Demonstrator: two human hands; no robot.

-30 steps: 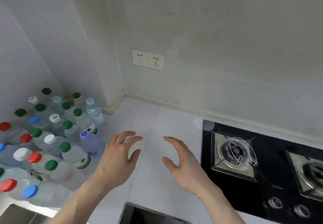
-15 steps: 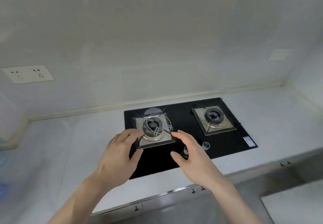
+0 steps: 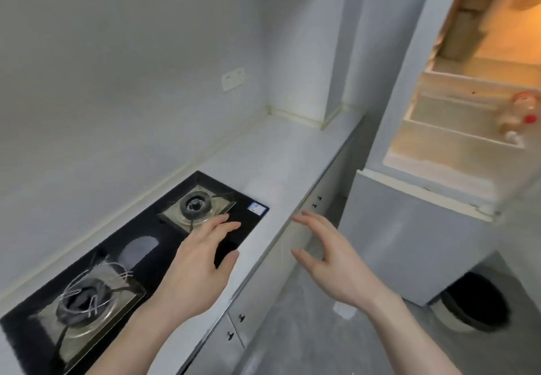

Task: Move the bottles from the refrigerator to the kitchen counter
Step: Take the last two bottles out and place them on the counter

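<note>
The refrigerator [image 3: 409,228] stands at the right with its lit compartment open. On a shelf inside, at the far right edge, lie bottles [image 3: 518,114], blurred, one with a red cap. The white kitchen counter [image 3: 281,167] runs along the wall to the left of it. My left hand [image 3: 199,260] hovers over the counter's front part by the stove, fingers relaxed and empty. My right hand [image 3: 330,257] is held past the counter edge above the floor, fingers spread and holding nothing.
A black two-burner gas stove [image 3: 140,257] is set into the counter at lower left. Cabinet doors with small knobs [image 3: 317,202] run below the counter edge. A dark bin [image 3: 474,301] sits on the grey floor beside the refrigerator. A wall socket [image 3: 232,78] is above the counter.
The view has swung right, from the bottle cluster in the counter's left corner, past the stove, to the open refrigerator. Both hands stayed empty and raised in front of me.
</note>
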